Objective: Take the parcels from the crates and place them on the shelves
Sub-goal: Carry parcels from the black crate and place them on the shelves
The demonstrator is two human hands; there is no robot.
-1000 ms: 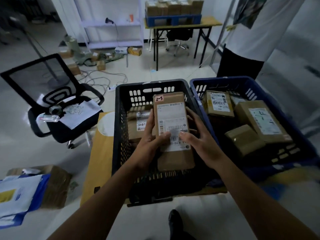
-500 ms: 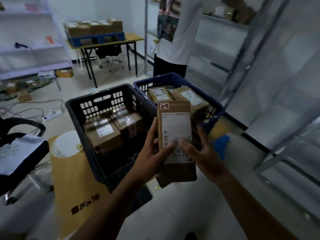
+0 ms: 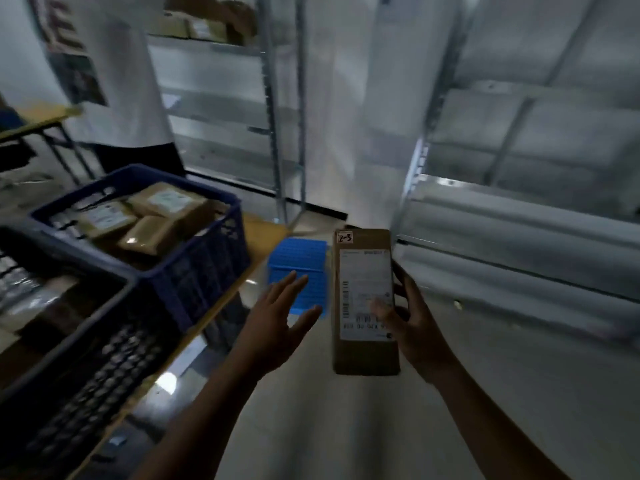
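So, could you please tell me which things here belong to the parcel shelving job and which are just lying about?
Job in hand:
cardboard parcel marked 2-3, gripped by the right hand; blue crate; black crate; metal shelves.

Just lying about:
blue ribbed box on the floor; table; bystander in a white shirt.

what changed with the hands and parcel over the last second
The left hand let go of the parcel and now hangs open beside it. The person turned from the crates toward the shelves, carrying it along. The right hand still holds it, same side up.
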